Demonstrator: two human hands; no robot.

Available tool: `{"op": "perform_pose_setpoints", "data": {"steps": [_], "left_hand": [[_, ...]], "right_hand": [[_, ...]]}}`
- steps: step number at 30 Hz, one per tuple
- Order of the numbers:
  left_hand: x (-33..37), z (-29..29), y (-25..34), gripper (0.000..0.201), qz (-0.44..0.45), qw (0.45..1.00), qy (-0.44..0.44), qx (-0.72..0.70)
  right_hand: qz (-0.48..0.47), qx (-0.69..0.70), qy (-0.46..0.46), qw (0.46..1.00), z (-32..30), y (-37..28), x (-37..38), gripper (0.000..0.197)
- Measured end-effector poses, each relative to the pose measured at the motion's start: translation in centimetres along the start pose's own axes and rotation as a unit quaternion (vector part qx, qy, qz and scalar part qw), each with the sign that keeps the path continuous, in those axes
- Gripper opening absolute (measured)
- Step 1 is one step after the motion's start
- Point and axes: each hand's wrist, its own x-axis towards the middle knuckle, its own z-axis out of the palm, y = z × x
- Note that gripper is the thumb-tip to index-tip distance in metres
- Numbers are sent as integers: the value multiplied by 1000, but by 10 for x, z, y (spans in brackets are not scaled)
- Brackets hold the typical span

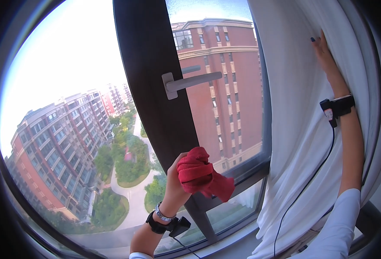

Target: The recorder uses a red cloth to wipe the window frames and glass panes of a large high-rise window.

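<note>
My left hand is closed round a bunched red cloth, whose loose end hangs to the right. The cloth is in front of the lower part of the dark window frame, below the pale handle. It hides most of my left fingers. Up at the right, my right hand lies against the white curtain, with the arm raised along it. Its visible digits stretch upward and stand apart; the remaining fingers are hidden by the hand and the curtain folds.
A glass pane fills the space right of the dark upright. Brick buildings, trees and paths show outside at the left. Black bands with small devices sit on both wrists, and a thin black cable runs down across the curtain. A window sill lies below.
</note>
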Motion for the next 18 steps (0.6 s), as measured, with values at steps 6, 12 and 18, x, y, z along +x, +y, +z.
{"op": "perform_pose_setpoints", "data": {"steps": [6, 12, 18], "left_hand": [[0, 1, -12, 38, -87, 987, 43, -129], [47, -5, 28, 27, -91, 922, 136, -350], [77, -38, 79, 48, 17, 803, -98, -588]], "right_hand": [[84, 145, 201, 965, 21, -37, 16, 50], [-293, 437, -146, 838, 97, -264, -115, 87], [-404, 445, -244, 761, 78, -302, -140, 78]]}}
